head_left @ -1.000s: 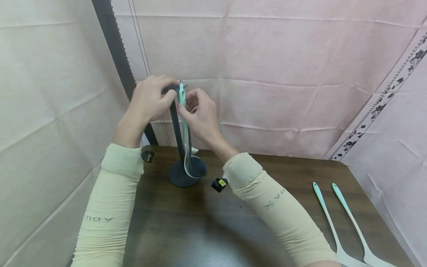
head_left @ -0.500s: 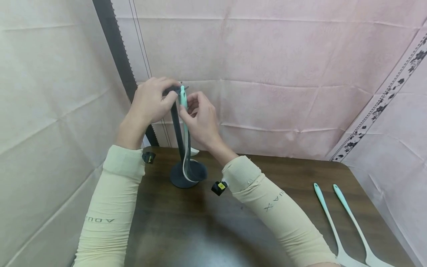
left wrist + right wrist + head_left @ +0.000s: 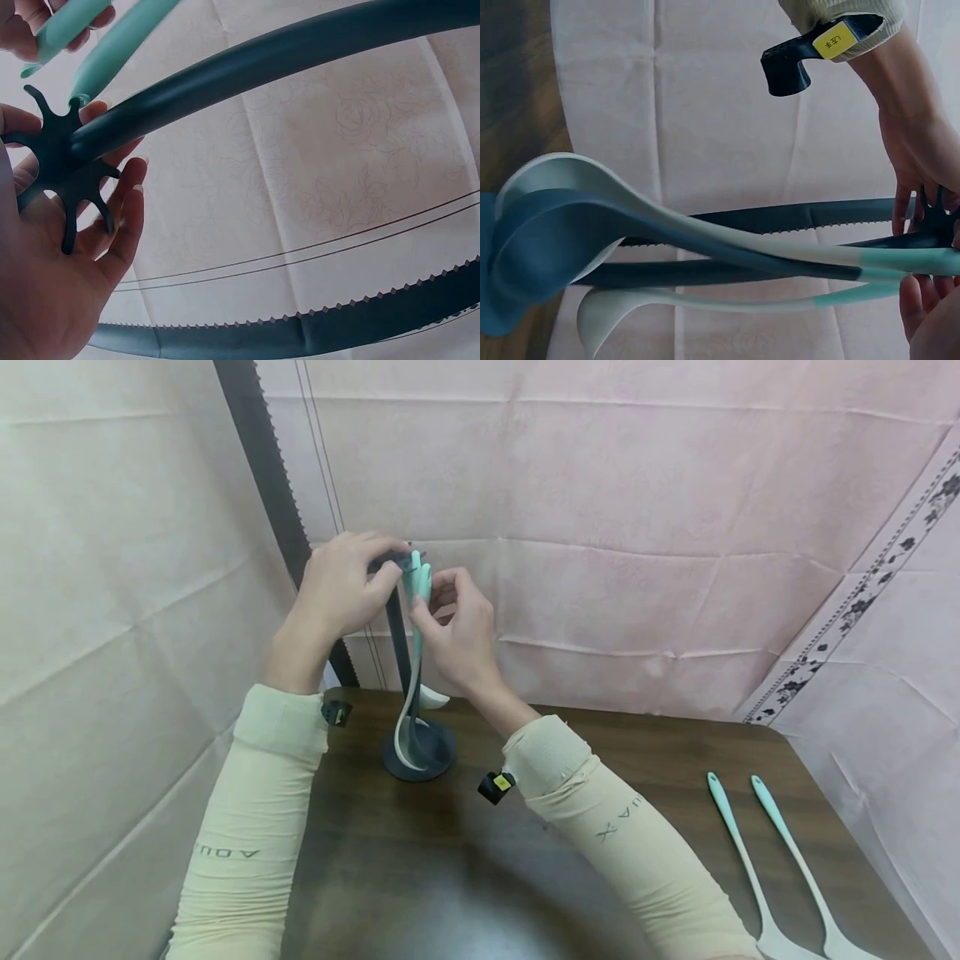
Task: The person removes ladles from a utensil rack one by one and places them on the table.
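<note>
With my left hand [image 3: 339, 583] curled round the rack's [image 3: 408, 693] pronged top near the desk's [image 3: 465, 868] far left corner and my right hand [image 3: 453, 631] pinching a mint-handled utensil [image 3: 417, 602] there, a missed prong could drop it.

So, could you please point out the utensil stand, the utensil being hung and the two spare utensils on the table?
utensil stand [image 3: 420, 752]: head view, round base.
hanging utensil [image 3: 412, 702]: head view, white shaft.
spare utensils [image 3: 738, 852]: head view, left one's shaft.
</note>
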{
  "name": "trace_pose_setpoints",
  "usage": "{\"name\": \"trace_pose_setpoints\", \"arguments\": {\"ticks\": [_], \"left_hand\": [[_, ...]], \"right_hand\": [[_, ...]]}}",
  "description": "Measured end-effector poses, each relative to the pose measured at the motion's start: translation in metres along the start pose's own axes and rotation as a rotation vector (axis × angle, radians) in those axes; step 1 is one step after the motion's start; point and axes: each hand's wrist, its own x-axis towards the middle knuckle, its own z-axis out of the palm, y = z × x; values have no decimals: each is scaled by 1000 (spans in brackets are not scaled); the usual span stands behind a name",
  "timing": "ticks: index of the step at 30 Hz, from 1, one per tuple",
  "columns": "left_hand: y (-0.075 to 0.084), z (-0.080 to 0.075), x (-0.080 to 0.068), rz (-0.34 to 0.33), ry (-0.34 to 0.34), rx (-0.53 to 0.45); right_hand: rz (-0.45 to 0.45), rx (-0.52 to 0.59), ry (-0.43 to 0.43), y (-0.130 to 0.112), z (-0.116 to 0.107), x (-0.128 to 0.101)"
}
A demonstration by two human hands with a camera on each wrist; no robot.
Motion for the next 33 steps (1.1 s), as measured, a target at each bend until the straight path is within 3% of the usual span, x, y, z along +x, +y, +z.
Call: {"name": "trace_pose_setpoints", "arguments": {"ticks": [33], "left_hand": [[-1, 3, 1, 0, 8, 8]], "right_hand": [[76, 54, -167, 18, -7, -26]]}}
